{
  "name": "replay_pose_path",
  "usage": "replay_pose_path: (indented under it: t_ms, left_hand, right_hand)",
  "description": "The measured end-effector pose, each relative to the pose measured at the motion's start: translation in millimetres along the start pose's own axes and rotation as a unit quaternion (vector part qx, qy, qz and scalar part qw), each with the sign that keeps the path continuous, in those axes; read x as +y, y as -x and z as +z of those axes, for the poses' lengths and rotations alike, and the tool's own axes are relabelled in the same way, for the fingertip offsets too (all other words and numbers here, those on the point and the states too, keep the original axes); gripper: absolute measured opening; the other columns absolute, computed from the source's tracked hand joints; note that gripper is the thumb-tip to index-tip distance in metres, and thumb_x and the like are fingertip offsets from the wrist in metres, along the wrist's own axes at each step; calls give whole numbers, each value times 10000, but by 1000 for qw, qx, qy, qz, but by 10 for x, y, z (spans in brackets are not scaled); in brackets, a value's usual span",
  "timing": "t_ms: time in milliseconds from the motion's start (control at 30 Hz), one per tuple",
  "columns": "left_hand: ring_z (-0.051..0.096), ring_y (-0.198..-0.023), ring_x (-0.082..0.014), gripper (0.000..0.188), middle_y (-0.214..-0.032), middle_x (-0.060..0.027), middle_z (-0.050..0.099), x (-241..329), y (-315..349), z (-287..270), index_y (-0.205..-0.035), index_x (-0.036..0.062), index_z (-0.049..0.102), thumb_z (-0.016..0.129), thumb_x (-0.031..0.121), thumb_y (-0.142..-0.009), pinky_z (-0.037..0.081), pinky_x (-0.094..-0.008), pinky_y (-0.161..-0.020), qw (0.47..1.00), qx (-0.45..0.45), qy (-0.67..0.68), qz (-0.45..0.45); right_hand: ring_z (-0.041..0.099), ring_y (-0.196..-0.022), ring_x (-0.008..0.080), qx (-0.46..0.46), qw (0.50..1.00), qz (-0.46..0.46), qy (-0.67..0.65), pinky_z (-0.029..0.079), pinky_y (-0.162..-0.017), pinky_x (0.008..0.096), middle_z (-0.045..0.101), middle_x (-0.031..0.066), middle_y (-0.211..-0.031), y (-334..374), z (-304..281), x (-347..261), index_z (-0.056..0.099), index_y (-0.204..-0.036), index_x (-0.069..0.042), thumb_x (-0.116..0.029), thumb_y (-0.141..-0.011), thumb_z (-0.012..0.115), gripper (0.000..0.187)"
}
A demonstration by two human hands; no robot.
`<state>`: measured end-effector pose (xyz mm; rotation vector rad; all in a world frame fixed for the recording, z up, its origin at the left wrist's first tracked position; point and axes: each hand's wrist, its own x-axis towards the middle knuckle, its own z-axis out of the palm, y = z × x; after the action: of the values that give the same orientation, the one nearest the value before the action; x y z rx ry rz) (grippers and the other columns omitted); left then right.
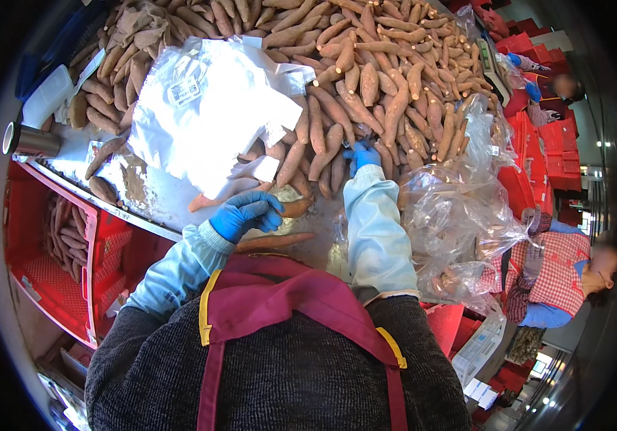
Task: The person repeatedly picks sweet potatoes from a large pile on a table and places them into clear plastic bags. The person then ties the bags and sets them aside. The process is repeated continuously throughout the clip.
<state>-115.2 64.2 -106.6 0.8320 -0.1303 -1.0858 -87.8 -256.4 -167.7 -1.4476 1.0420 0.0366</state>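
Sweet potatoes (pixel 394 108) lie in a large heap across the table. My right hand (pixel 363 156), in a blue glove, reaches to the near edge of the heap. Its fingers are bent in among the sweet potatoes and partly hidden; a small clear scrap shows at the fingertips, and what they grip cannot be made out. Nearer my body, my left hand (pixel 246 215), also gloved in blue, has its fingers curled together with nothing seen in them. Close beside it lies one sweet potato (pixel 297 208), and another long one (pixel 274 242) rests below.
White plastic bags (pixel 211 115) cover the heap's left part. Clear plastic bags (pixel 459 201) spread right of my right arm. A steel cup (pixel 32 141) stands far left, above a red crate (pixel 111 251). A scale (pixel 491 68) sits far right; people (pixel 549 273) are beyond.
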Motion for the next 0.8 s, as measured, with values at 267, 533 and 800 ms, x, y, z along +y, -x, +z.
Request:
replay_pose_path:
  t_ms: [267, 533, 800]
  left_hand:
    - [566, -732, -133, 250, -825, -64, 594, -36, -5, -22, -964, 4, 541, 478, 216, -848, 453, -237, -694, 1000, -4, 23, 1]
    - [567, -728, -142, 244, -818, -73, 590, -17, -23, -139, -975, -1, 534, 466, 198, -852, 461, -251, -682, 999, 13, 32, 19]
    - [571, -736, -155, 256, -828, -83, 593, -19, -85, -99, -988, -7, 530, 492, 195, -837, 466, -258, -679, 1000, 9, 25, -5]
  right_hand:
    - [381, -335, 138, 28, 991, 4, -131, 315, -314, 270, 534, 53, -584, -29, 122, -18, 533, -756, -66, -245, -808, 494, 190]
    - [541, -530, 228, 192, 949, -219, 120, 440, -459, 312, 570, 121, -687, -497, -37, 198, 568, -816, -36, -143, -763, 532, 124]
    - [418, -408, 138, -16, 998, -13, -57, 355, -362, 262, 452, 30, -541, -220, -75, -128, 476, -643, -69, -67, -729, 552, 115]
